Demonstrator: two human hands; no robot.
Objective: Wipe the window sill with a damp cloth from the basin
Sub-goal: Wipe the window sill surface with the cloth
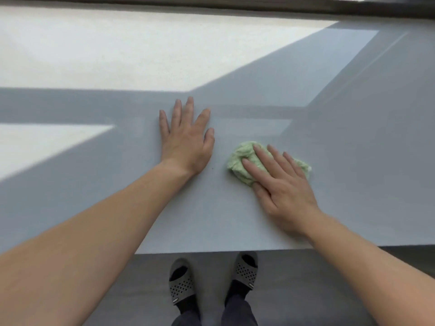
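Note:
A wide pale window sill (235, 220) fills the view, part in shadow and part in bright sun. A crumpled light green cloth (242, 158) lies on it right of the middle. My right hand (282, 184) presses flat on the cloth, fingers stretched over it and pointing up-left. My left hand (186, 140) rests palm down on the bare sill just left of the cloth, fingers spread, holding nothing. No basin is in view.
A dark window frame (235, 3) runs along the far edge. The sill's near edge (211, 250) crosses the lower view, with grey floor and my two feet in dark perforated slippers (181, 281) below it.

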